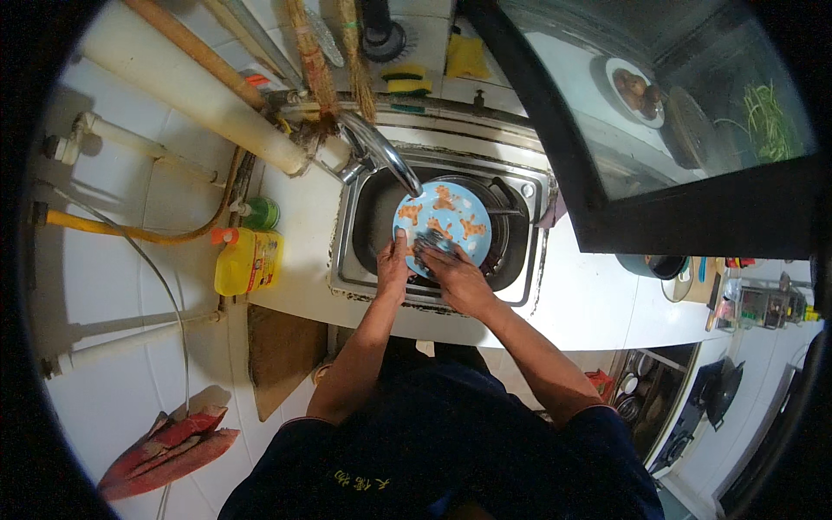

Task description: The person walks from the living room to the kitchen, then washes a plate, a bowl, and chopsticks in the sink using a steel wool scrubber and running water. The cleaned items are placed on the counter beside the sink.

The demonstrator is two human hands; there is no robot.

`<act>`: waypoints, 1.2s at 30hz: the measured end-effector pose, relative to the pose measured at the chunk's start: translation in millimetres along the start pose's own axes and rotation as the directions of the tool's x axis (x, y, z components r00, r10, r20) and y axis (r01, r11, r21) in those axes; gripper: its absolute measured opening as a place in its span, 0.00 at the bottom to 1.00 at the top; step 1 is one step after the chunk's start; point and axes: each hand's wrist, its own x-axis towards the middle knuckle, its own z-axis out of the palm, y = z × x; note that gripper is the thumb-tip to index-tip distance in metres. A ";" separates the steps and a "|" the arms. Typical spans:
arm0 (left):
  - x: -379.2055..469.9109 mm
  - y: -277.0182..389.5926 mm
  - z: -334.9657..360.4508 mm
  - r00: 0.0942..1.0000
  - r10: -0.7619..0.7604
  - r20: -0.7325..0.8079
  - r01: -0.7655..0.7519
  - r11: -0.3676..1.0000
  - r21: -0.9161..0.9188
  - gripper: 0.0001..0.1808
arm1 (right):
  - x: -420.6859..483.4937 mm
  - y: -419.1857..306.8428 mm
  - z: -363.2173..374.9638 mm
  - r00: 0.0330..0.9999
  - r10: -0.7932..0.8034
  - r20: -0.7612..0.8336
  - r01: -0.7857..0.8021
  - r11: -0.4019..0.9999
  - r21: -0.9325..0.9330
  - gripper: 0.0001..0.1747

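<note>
A light-blue plate [458, 207] with orange animal figures is tilted over the stainless steel sink [372, 214]. My left hand [392, 266] grips its near left rim, thumb on top. My right hand [458, 276] presses a dark scrubbing pad [434, 242], perhaps steel wool, onto the plate's near part; the fingers partly hide it. Just above the plate's far left edge ends the chrome faucet [390, 156]. Beneath the plate, a dark pan [499, 195] with a handle lies in the basin, mostly covered.
Left of the sink stand a yellow detergent jug [250, 263] and a green bottle [263, 213]. Sponges [408, 84] and straw brushes [312, 71] are at the back. A dark-framed glass cabinet door [585, 169] overhangs the right counter. A thick pipe [195, 91] slants in from the upper left.
</note>
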 end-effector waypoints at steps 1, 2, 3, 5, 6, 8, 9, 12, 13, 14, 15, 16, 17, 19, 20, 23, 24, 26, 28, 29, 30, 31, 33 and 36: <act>-3.5 2.2 2.4 0.999 0.025 0.025 -0.025 1.000 0.007 0.33 | -12.0 6.9 -2.5 1.000 0.026 0.008 -0.025 0.996 -0.084 0.34; -7.3 4.7 3.7 0.997 0.050 0.050 -0.051 0.999 0.014 0.32 | -20.1 15.4 -4.6 0.999 0.052 0.014 -0.049 0.985 -0.167 0.34; -10.7 7.4 4.7 0.994 0.076 0.081 -0.078 0.997 0.024 0.31 | -21.7 30.9 -1.6 0.990 0.108 -0.089 -0.124 0.971 -0.203 0.34; -12.7 7.1 6.3 0.990 0.073 0.125 -0.080 0.995 0.054 0.29 | -5.8 49.3 -2.2 0.959 0.203 -0.200 -0.243 0.948 -0.203 0.33; -22.0 14.9 15.3 0.988 0.060 0.140 -0.068 0.996 0.051 0.29 | 5.3 56.4 4.7 0.947 0.198 -0.253 -0.249 0.949 -0.191 0.33; -26.2 19.7 25.7 0.987 0.037 0.158 -0.042 0.999 0.031 0.30 | 37.8 56.2 23.5 0.914 0.183 -0.362 -0.256 0.953 -0.164 0.33; -22.9 18.5 25.8 0.990 0.027 0.139 -0.032 0.999 0.037 0.31 | 53.0 45.5 26.5 0.912 0.194 -0.362 -0.204 0.979 0.012 0.30; -3.7 8.3 10.8 0.993 -0.001 0.118 -0.006 0.998 0.056 0.34 | 64.2 4.0 29.6 0.961 0.186 -0.206 -0.141 0.966 0.216 0.30; 0.4 9.8 6.2 0.996 0.018 0.089 -0.025 0.997 0.077 0.33 | 58.3 -3.3 30.3 0.979 0.157 -0.129 -0.114 0.949 0.294 0.30; 4.4 10.9 2.3 0.997 0.037 0.061 -0.043 0.994 0.098 0.33 | 43.9 -5.6 36.9 0.975 0.067 -0.211 -0.024 0.979 0.203 0.30; 5.7 11.3 -1.9 0.998 0.055 0.029 -0.058 0.991 0.118 0.33 | 27.9 -7.9 33.1 0.987 0.026 -0.158 -0.001 0.988 0.156 0.31; 3.9 13.6 -4.7 0.999 0.035 0.023 -0.038 0.989 0.146 0.33 | 11.0 -8.1 21.8 0.995 -0.014 -0.103 0.025 0.994 0.109 0.31; 2.1 15.5 -5.6 0.999 0.043 0.032 -0.047 0.989 0.137 0.33 | 1.3 -3.6 11.7 0.997 -0.052 -0.051 0.055 0.997 0.061 0.32; -6.7 16.2 -3.4 0.997 0.049 0.052 -0.055 0.991 0.118 0.33 | -9.0 11.2 -1.3 0.998 0.019 -0.067 -0.022 0.999 -0.047 0.31; -10.5 17.5 -0.4 0.998 0.060 0.035 -0.063 0.996 0.070 0.32 | -10.2 16.5 -5.6 0.996 0.055 -0.077 -0.063 0.993 -0.101 0.31; -20.2 25.5 5.4 0.988 0.076 0.137 -0.101 0.977 0.188 0.31 | 12.4 41.6 -1.3 0.959 0.184 -0.215 -0.229 0.952 -0.204 0.35; -28.4 30.0 14.8 0.990 0.068 0.120 -0.079 0.993 0.090 0.32 | 24.9 44.4 7.7 0.945 0.192 -0.266 -0.232 0.964 -0.127 0.36; -19.0 23.7 14.1 0.989 0.020 0.150 -0.036 0.994 0.107 0.33 | 54.2 43.2 29.5 0.925 0.179 -0.334 -0.172 0.984 0.051 0.37; -13.0 21.0 14.1 0.992 0.017 0.123 -0.030 0.994 0.104 0.35 | 70.5 15.3 32.6 0.944 0.200 -0.261 -0.136 0.960 0.244 0.36; -10.1 20.6 12.3 0.994 0.042 0.104 -0.053 0.993 0.106 0.35 | 71.4 9.2 33.6 0.956 0.204 -0.209 -0.130 0.938 0.320 0.36; -4.0 19.2 4.3 0.995 0.072 0.075 -0.080 0.992 0.102 0.36 | 67.7 2.6 31.0 0.972 0.186 -0.145 -0.118 0.916 0.383 0.36; -0.7 21.0 -1.0 0.994 0.102 0.049 -0.106 0.989 0.098 0.36 | 59.4 -6.2 27.0 0.983 0.165 -0.084 -0.112 0.890 0.443 0.36; -1.1 23.9 -7.5 0.996 0.083 0.045 -0.087 0.991 0.104 0.36 | 38.6 -14.1 23.6 0.995 0.103 0.013 -0.097 0.884 0.456 0.36; -3.1 25.9 -11.0 0.996 0.090 0.019 -0.092 0.978 0.188 0.35 | 5.2 -4.8 7.0 0.995 0.015 0.099 -0.044 0.954 0.298 0.36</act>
